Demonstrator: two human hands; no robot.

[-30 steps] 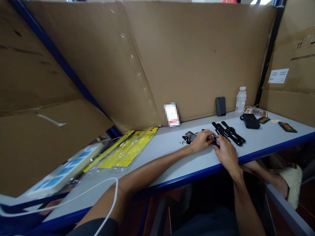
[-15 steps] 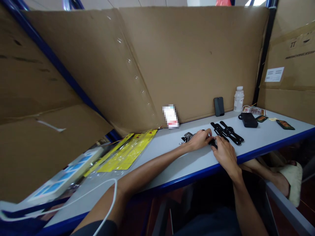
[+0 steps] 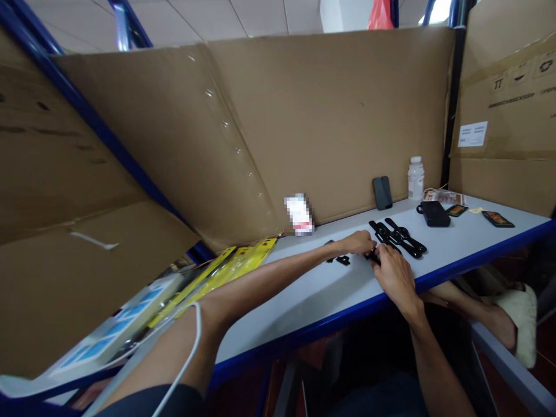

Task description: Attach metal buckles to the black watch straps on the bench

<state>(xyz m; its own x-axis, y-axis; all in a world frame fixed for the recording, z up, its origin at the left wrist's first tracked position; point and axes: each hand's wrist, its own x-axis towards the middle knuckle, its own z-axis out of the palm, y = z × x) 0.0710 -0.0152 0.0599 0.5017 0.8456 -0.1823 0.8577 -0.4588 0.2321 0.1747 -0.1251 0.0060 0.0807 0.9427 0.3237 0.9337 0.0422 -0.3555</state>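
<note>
Over the table (image 3: 299, 301), my left hand (image 3: 360, 242) is closed, its fingertips pinching at one end of a small black piece (image 3: 372, 257). My right hand (image 3: 394, 273) grips the same piece from the near side, and the fingers cover most of it. Just beyond both hands lie long black strap-like pieces (image 3: 405, 236) with wider rounded middles, side by side. Small flat dark parts (image 3: 343, 260) rest on the table below my left wrist, partly hidden by the forearm.
Yellow packages (image 3: 256, 255) and a white tray with blue squares (image 3: 115, 324) lie at the left. A phone (image 3: 382, 193), bottle (image 3: 416, 179) and black case (image 3: 435, 214) stand at the back right. A white cable (image 3: 197, 341) crosses my left arm. Cardboard (image 3: 339, 121) walls the back.
My left hand has shifted slightly right, closer to my right hand, and its forearm now covers more of the small dark parts. The camera has tilted up a little.
</note>
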